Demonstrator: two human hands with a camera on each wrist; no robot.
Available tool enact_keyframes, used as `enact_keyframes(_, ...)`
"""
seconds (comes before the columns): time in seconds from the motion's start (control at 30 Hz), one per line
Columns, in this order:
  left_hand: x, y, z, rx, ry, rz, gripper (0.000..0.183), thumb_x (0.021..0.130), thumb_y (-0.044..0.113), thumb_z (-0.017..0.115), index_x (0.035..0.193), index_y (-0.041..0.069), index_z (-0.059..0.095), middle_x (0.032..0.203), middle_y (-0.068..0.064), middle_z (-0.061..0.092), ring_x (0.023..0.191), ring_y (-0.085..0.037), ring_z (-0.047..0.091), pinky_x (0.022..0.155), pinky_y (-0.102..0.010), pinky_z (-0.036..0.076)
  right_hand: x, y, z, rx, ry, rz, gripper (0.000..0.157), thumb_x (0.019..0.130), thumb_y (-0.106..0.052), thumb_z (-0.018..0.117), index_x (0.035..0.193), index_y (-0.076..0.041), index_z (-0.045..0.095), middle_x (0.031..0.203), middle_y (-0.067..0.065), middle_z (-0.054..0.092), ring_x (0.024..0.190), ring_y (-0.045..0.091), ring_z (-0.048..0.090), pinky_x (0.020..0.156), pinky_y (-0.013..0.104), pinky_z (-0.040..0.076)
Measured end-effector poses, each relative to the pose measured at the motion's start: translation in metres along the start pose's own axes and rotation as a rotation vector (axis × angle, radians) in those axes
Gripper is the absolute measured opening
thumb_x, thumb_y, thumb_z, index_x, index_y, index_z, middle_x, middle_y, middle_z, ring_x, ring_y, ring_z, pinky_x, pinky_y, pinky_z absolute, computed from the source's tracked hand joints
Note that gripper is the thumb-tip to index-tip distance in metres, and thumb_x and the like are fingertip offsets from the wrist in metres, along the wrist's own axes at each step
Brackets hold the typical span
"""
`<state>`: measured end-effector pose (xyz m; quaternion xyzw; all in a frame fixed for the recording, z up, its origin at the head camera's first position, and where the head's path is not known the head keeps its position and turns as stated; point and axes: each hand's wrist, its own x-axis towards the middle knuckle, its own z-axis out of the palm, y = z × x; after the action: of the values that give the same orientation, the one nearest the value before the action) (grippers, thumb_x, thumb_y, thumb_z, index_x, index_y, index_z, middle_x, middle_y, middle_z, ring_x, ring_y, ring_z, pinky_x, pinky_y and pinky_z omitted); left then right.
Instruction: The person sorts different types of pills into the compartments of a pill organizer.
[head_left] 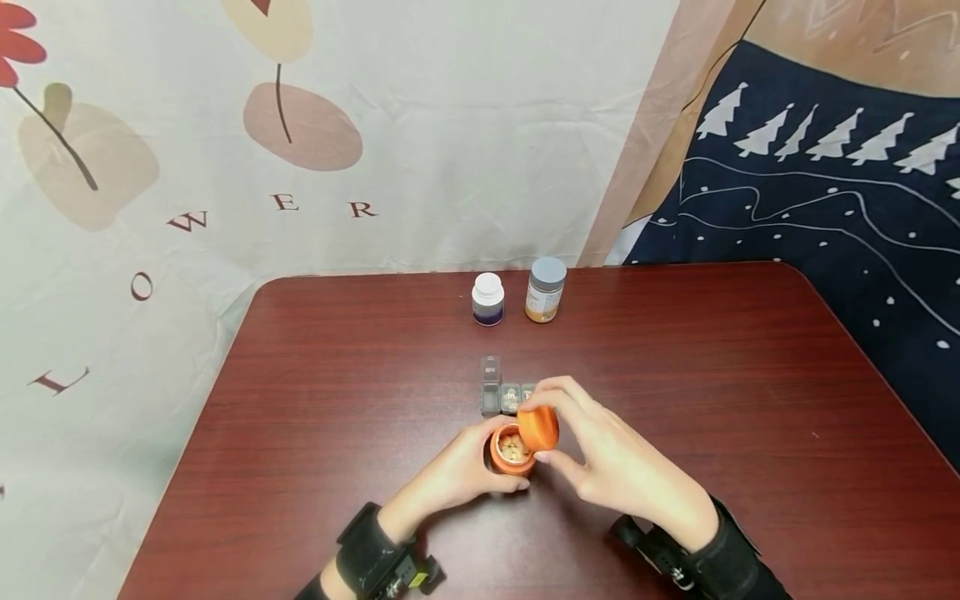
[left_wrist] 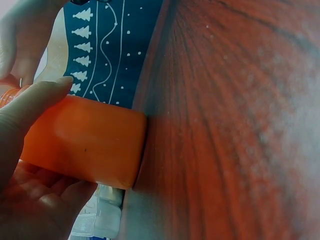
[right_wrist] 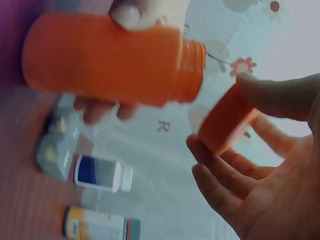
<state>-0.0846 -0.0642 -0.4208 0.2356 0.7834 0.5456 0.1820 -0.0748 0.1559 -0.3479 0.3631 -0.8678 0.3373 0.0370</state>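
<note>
An orange pill bottle (right_wrist: 105,60) stands uncapped on the table, pale tablets (head_left: 513,448) showing through its mouth in the head view. My left hand (head_left: 472,462) grips the bottle round its side, thumb and fingers on opposite sides. Just off the rim, my right hand (head_left: 600,450) pinches the orange cap (head_left: 538,428) between thumb and fingers, tilted and apart from the threaded neck in the right wrist view. Behind the bottle lies a grey pill organizer (head_left: 491,398) with one lid raised; pale pieces sit in some compartments. The right hand partly hides it.
At the table's back edge stand a white-capped bottle (head_left: 488,298) with a dark label and a grey-capped jar (head_left: 545,289). The reddish wooden table (head_left: 337,358) ends against a printed cloth (head_left: 450,125) behind it.
</note>
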Motion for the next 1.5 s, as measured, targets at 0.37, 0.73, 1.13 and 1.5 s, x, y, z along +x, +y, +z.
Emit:
enact_keyframes(0.37, 0.002, 0.002, 0.002, 0.017, -0.009, -0.002, 0.058, 0.075, 0.012, 0.088, 0.126, 0.011, 0.061, 0.115, 0.004, 0.065, 0.107, -0.010, 0.059, 0.099, -0.031, 0.045, -0.021, 0.018, -0.016, -0.102, 0.071, 0.161, 0.051, 0.085, -0.011, 0.077, 0.129, -0.019, 0.052, 0.129, -0.004, 0.045, 0.099, 0.010, 0.057, 0.079, 0.033, 0.055)
enact_keyframes(0.73, 0.002, 0.008, 0.002, 0.136, 0.003, -0.025, 0.064, 0.073, 0.025, 0.090, 0.129, 0.017, 0.060, 0.119, 0.005, 0.064, 0.110, -0.009, 0.058, 0.100, -0.033, 0.046, -0.058, 0.055, -0.009, -0.262, 0.007, 0.206, 0.037, 0.074, -0.015, 0.088, 0.098, -0.018, 0.061, 0.113, -0.001, 0.061, 0.093, 0.014, 0.061, 0.076, 0.036, 0.053)
enact_keyframes(1.13, -0.002, 0.006, -0.004, 0.221, 0.001, -0.014, 0.077, 0.068, 0.024, 0.092, 0.135, 0.015, 0.056, 0.126, 0.001, 0.063, 0.116, -0.012, 0.057, 0.103, -0.036, 0.044, -0.082, 0.073, -0.003, -0.279, -0.046, 0.131, 0.046, 0.066, -0.003, 0.087, 0.098, -0.015, 0.055, 0.109, -0.005, 0.049, 0.068, 0.004, 0.050, 0.056, 0.022, 0.045)
enact_keyframes(1.5, -0.010, 0.000, -0.024, 0.172, -0.029, 0.011, 0.079, 0.069, 0.017, 0.090, 0.139, 0.010, 0.055, 0.134, -0.003, 0.061, 0.122, -0.021, 0.056, 0.105, -0.043, 0.043, -0.084, 0.075, -0.003, -0.401, -0.073, 0.104, 0.046, 0.066, -0.012, 0.090, 0.097, -0.013, 0.056, 0.105, -0.002, 0.055, 0.083, 0.016, 0.059, 0.072, 0.038, 0.052)
